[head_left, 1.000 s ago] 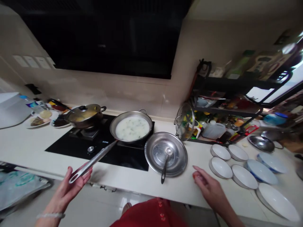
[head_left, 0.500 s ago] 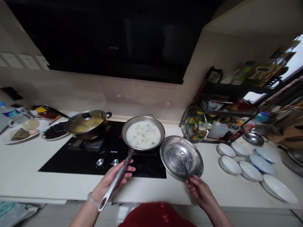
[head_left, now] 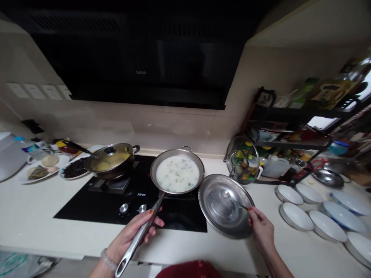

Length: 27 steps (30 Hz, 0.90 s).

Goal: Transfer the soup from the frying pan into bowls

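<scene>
My left hand [head_left: 136, 231], closed around the long metal handle, holds the frying pan [head_left: 153, 173]. The pan sits over the right side of the black stove and contains a white, soupy food with green bits [head_left: 177, 173]. In my right hand [head_left: 262, 227] is the thin handle of a metal spoon [head_left: 236, 200], pinched between the fingers. The spoon's bowl rests low inside a wide steel basin [head_left: 211, 220], which stands beside the pan and partly over the stove's right edge. Only a little pale residue shows in the basin.
A lidded wok [head_left: 111, 162] occupies the left burner, with plates of food [head_left: 43, 172] farther left. Several white bowls [head_left: 295, 216] stand at the right. Behind the basin are a glass lid [head_left: 242, 160] and a black rack [head_left: 292, 143]. The range hood [head_left: 142, 73] hangs above.
My right hand has moved right and slightly up, swinging the spoon's handle toward the basin's right rim. My left hand stays on the pan handle. The whole view has shifted slightly.
</scene>
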{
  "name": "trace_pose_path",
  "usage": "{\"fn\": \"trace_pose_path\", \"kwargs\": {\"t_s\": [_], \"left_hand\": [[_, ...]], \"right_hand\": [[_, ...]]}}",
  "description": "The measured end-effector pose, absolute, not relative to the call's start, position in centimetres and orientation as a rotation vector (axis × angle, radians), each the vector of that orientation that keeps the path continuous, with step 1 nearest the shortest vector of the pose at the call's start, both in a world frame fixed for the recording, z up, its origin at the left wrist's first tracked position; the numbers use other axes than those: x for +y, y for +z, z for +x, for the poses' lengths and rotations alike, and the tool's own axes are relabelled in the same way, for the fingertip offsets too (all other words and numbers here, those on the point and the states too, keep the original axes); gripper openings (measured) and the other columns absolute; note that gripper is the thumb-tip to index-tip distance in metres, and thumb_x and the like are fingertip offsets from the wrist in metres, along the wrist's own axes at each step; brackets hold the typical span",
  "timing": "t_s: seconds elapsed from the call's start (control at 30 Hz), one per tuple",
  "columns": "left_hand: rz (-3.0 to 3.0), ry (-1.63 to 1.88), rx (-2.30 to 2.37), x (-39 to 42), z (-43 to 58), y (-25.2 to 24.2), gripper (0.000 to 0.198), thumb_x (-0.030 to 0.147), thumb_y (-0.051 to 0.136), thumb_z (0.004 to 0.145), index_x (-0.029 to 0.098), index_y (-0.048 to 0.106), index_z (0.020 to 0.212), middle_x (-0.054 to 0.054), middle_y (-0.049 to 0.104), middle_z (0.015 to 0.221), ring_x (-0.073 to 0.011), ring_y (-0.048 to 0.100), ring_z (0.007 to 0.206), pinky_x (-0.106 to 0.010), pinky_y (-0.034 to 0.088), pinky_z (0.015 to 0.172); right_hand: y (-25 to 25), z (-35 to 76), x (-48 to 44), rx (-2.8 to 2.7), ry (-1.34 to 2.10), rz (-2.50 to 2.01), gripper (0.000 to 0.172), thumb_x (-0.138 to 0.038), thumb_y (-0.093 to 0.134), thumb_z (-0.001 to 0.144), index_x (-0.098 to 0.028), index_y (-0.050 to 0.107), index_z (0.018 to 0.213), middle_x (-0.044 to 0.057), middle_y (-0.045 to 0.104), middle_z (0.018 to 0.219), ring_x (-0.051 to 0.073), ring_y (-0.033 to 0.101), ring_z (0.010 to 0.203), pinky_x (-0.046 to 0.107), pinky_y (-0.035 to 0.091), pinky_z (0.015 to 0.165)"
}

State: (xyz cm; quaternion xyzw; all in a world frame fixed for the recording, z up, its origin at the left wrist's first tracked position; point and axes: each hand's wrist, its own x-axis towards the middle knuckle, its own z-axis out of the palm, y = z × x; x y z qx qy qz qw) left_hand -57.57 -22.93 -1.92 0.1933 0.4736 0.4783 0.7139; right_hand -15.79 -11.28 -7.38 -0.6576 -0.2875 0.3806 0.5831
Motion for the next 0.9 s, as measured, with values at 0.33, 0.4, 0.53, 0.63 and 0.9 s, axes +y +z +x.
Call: {"fn": "trace_pose_path", "kwargs": {"t_s": [0.33, 0.4, 0.53, 0.63, 0.9], "left_hand": [[0.586, 0.836, 1.169, -21.8, -58.3, -1.5, 0.051, 0.036, 0.079, 0.071, 0.013, 0.051, 0.108, -0.005, 0.068, 0.065, -0.0063, 0.048, 0.033, -0.013, 0.031, 0.029], [0.593, 0.803, 1.193, -21.7, -58.3, -1.4, 0.054, 0.036, 0.077, 0.072, 0.013, 0.05, 0.112, -0.004, 0.067, 0.064, -0.0064, 0.047, 0.031, -0.014, 0.029, 0.028], [0.614, 0.788, 1.231, -21.6, -58.2, -1.4, 0.061, 0.037, 0.076, 0.072, 0.012, 0.046, 0.12, -0.002, 0.066, 0.062, -0.0064, 0.045, 0.03, -0.014, 0.028, 0.028], [0.626, 0.794, 1.226, -21.6, -58.1, -1.4, 0.062, 0.039, 0.076, 0.071, 0.012, 0.047, 0.119, -0.002, 0.065, 0.06, -0.0062, 0.044, 0.03, -0.015, 0.027, 0.028], [0.63, 0.836, 1.18, -21.6, -57.9, -2.0, 0.057, 0.038, 0.075, 0.068, 0.014, 0.049, 0.113, 0.001, 0.062, 0.057, -0.0058, 0.042, 0.031, -0.015, 0.027, 0.029]], "right_hand": [[-8.3, -12.2, -7.9, -1.873, 0.496, -1.353, 0.033, -0.038, 0.048, 0.081, -0.02, 0.071, 0.098, 0.01, 0.073, 0.098, 0.024, 0.068, 0.09, 0.035, 0.055, 0.077], [-8.1, -12.0, -7.9, -1.939, 0.46, -1.29, 0.033, -0.036, 0.046, 0.084, -0.021, 0.07, 0.1, 0.01, 0.072, 0.097, 0.023, 0.069, 0.088, 0.033, 0.055, 0.076], [-6.3, -12.3, -8.3, -1.797, 0.467, -1.244, 0.03, -0.037, 0.05, 0.082, -0.02, 0.071, 0.097, 0.01, 0.072, 0.09, 0.021, 0.067, 0.082, 0.032, 0.053, 0.076], [-3.6, -13.2, -9.0, -1.407, 0.604, -1.371, 0.033, -0.039, 0.057, 0.077, -0.018, 0.071, 0.098, 0.006, 0.069, 0.074, 0.018, 0.063, 0.063, 0.029, 0.052, 0.062], [2.4, -21.3, -10.6, -0.668, 1.201, -1.027, 0.039, -0.036, 0.076, 0.058, -0.014, 0.067, 0.089, -0.002, 0.056, 0.053, 0.009, 0.048, 0.046, 0.019, 0.034, 0.039]]}}
